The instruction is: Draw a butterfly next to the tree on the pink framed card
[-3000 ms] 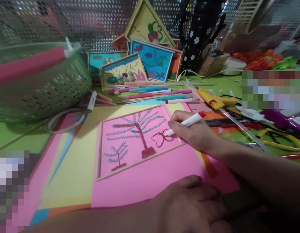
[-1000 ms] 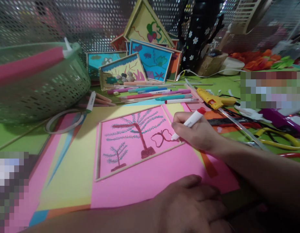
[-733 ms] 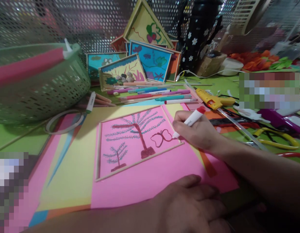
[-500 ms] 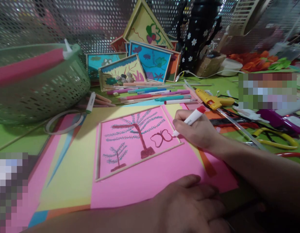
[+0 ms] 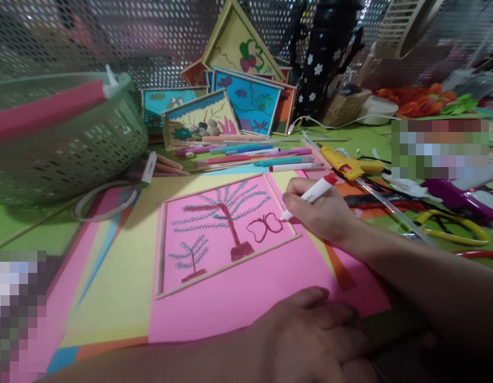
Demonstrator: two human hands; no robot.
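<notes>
Between the fingers of my right hand (image 5: 316, 213) is a white marker (image 5: 313, 192) with a red end. Its tip meets the right edge of a dark red butterfly outline (image 5: 264, 226) on pink paper (image 5: 214, 314). Thin wooden sticks (image 5: 230, 266) frame that drawing, which also has a large palm-like tree (image 5: 234, 229) and a smaller plant (image 5: 194, 255). My left hand (image 5: 318, 335) lies flat, fingers spread, over the lower edge of the pink paper, holding nothing.
Several markers (image 5: 250, 153) lie behind the drawing. A yellow glue gun (image 5: 346, 164) and yellow-handled scissors (image 5: 454, 227) are at right. The green basket (image 5: 71, 154) stands at left, framed pictures (image 5: 246, 101) and a black flowered flask (image 5: 320, 69) at the back.
The marker tip has shifted slightly left, along the butterfly's right wing edge, with my right hand. My left hand stays where it was.
</notes>
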